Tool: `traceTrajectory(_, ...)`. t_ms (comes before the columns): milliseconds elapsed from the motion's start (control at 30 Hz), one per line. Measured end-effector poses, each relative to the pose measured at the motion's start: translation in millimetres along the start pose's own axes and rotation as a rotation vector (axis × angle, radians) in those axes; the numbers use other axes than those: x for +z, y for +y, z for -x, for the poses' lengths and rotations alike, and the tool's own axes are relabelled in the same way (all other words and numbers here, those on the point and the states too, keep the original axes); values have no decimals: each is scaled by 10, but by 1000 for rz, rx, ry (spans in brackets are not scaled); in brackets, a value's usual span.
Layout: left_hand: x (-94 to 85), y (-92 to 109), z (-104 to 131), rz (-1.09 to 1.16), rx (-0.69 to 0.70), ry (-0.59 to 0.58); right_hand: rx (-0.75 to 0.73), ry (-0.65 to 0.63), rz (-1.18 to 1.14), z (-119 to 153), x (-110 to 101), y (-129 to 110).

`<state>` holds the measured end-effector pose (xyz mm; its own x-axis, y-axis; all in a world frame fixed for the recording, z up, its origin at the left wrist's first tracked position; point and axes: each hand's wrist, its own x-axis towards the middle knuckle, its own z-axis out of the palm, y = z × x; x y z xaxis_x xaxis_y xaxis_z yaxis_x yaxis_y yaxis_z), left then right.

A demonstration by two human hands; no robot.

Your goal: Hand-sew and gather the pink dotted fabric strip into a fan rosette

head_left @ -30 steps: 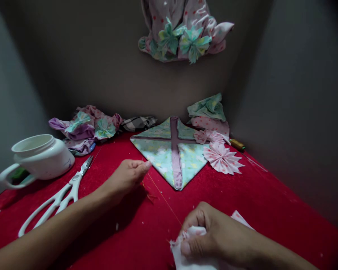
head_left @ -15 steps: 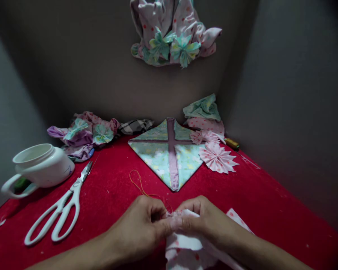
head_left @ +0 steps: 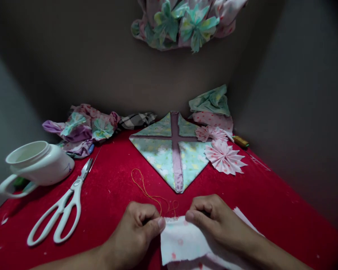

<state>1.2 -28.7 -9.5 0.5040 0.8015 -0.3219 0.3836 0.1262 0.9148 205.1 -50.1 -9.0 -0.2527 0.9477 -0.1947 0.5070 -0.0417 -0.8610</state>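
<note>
A white cloth with red dots [head_left: 183,240] is stretched along its top edge between my two hands. My left hand [head_left: 138,232] pinches the upper left corner between thumb and fingers. Farther right on the same edge, my right hand [head_left: 214,219] grips the cloth with its thumb on top. Loose orange thread [head_left: 142,183] lies looped on the red surface and runs to the cloth's top edge near my left fingers. No needle can be made out. Part of the cloth is hidden under my right hand and wrist.
White-handled scissors [head_left: 63,208] and a white cup [head_left: 42,165] lie at left. Ahead is a green diamond-shaped fabric piece [head_left: 154,153], with pleated pink rosettes [head_left: 225,157] overlapping its right corner. Behind are fabric bundles [head_left: 87,127] and a thread spool [head_left: 240,141]. Ruffled fabric [head_left: 169,26] hangs on the wall.
My hands have moved apart, from thumbs touching to a gap with the cloth's edge spread between them. More of the cloth and thread now shows. The view has shifted slightly.
</note>
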Motion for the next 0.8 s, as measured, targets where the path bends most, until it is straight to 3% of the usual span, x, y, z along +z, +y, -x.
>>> traceTrajectory(167, 11, -54, -12, -92, -2, -32, 9, -44, -95, -24, -27, -4)
traceTrajectory(333, 44, -70, -19, -211, 41, -24, 10, -5, -124, -28, -32, 14)
traceTrajectory(500, -16, 86, 14, -434, 41, -24, 18, 1, -27, 2, 17, 22)
traceTrajectory(667, 39, 264, 101, -116, 122, 66, 28, -11, 75, 25, 78, 26)
traceTrajectory(800, 248, 93, 37, 289, 1, -180, 29, -19, 59, 28, 96, 34)
